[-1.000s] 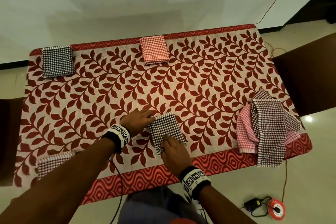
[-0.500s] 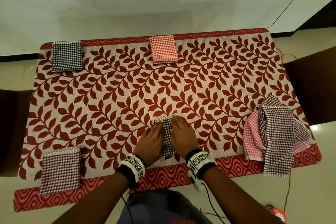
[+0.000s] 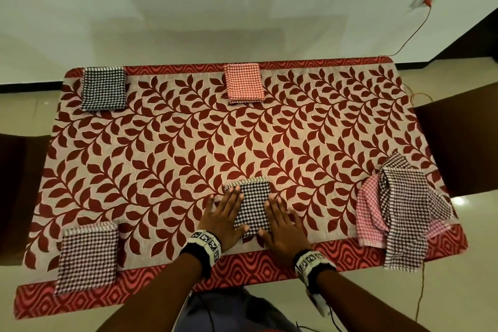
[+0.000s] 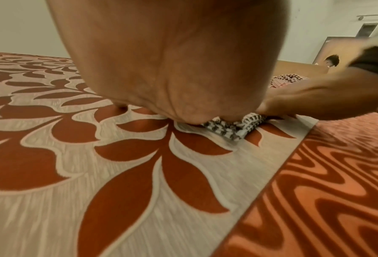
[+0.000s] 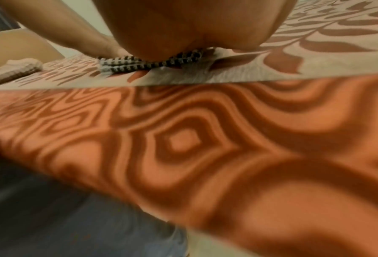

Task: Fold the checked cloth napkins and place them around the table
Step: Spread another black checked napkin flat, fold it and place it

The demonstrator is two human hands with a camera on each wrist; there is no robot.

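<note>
A folded black-and-white checked napkin (image 3: pixel 252 205) lies near the table's front edge, in the middle. My left hand (image 3: pixel 225 214) lies flat along its left side and my right hand (image 3: pixel 283 219) flat along its right side, fingers straight, both pressing its edges. The left wrist view shows the napkin's near corner (image 4: pixel 232 127) under my palm; the right wrist view shows its layered edge (image 5: pixel 153 63). Folded napkins lie at the back left (image 3: pixel 103 88), back middle (image 3: pixel 244 83) and front left (image 3: pixel 87 256). A heap of unfolded napkins (image 3: pixel 401 210) sits at the front right.
The table wears a red leaf-patterned cloth (image 3: pixel 215 137) with a wavy red border. Dark chairs stand at the left (image 3: pixel 16 197) and right (image 3: pixel 458 143) ends. A red cable (image 3: pixel 404 43) runs from the back right corner to a wall socket.
My hands have slid apart from the napkin's middle to its left and right sides, uncovering its top. The napkin now lies square to the table edge.
</note>
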